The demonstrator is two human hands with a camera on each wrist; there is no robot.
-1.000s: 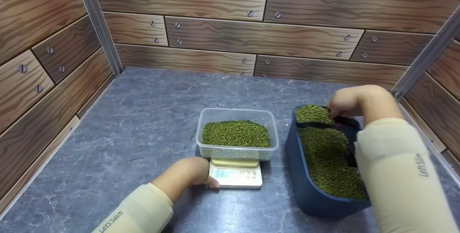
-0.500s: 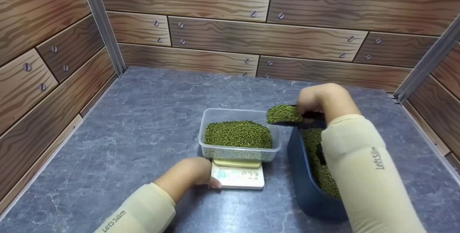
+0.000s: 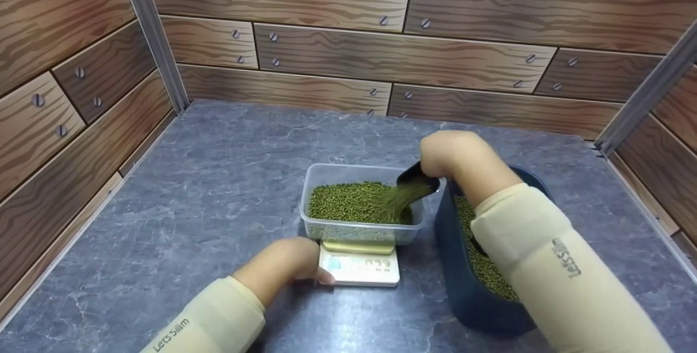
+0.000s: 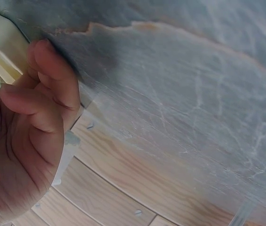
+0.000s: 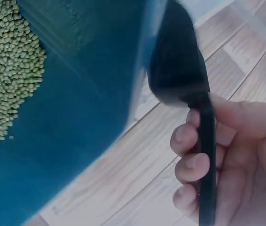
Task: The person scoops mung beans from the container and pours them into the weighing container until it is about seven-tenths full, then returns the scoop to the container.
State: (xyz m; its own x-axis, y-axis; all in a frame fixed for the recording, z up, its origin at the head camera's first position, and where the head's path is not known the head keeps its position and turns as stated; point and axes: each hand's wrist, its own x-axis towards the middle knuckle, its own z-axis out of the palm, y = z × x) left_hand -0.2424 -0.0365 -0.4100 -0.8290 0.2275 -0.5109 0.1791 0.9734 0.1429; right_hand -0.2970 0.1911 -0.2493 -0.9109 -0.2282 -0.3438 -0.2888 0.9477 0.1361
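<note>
My right hand [image 3: 444,152] grips a black scoop [image 5: 177,56] by its handle, fingers wrapped round it in the right wrist view. Tipped over the right end of a clear plastic container [image 3: 310,184], the scoop pours a stream of green mung beans [image 3: 343,203] onto those inside. This container rests on a white kitchen scale [image 3: 362,272] with a yellowish platform. At the scale's left side is my left hand [image 3: 294,259], thumb along the front corner and fingers curled against the edge. The scale's display is too blurred to read.
Just right of the container stands a deep blue bin [image 3: 457,287] partly filled with mung beans; my right forearm crosses above it. The grey marbled tabletop [image 3: 228,168] is bounded by wood-patterned walls [image 3: 348,48] at the back and sides.
The right hand has carried the loaded scoop left from the bin to above the container and tilted it, so beans now fall. The left hand stays at the scale.
</note>
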